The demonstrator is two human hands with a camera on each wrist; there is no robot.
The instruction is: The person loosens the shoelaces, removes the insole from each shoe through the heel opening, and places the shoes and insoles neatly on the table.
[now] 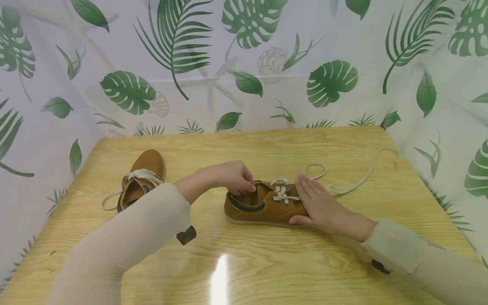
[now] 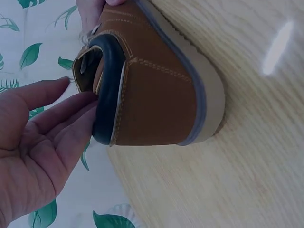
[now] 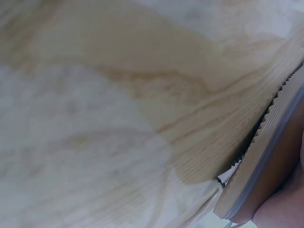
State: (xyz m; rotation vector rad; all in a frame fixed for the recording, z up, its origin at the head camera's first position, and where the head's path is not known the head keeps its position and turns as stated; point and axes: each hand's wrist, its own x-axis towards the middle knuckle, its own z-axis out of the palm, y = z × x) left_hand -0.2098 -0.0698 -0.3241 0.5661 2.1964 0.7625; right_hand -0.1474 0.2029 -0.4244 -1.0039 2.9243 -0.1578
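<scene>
A brown lace-up shoe with a dark padded collar lies sole down on the wooden table, toe to the right. My left hand reaches over its heel, fingers dipping into the opening. In the left wrist view, the thumb stands apart from those fingers, whose tips are hidden behind the collar. Across the toe lies my right hand, fingers straight and thumb along the near side. Cream laces cross the shoe's front. The right wrist view catches the ridged sole beside the hand.
The matching brown shoe, its lace tied on top, stands at the left behind my left sleeve. A long loose lace end trails over the table to the right. Leaf-patterned cloth walls the back and sides.
</scene>
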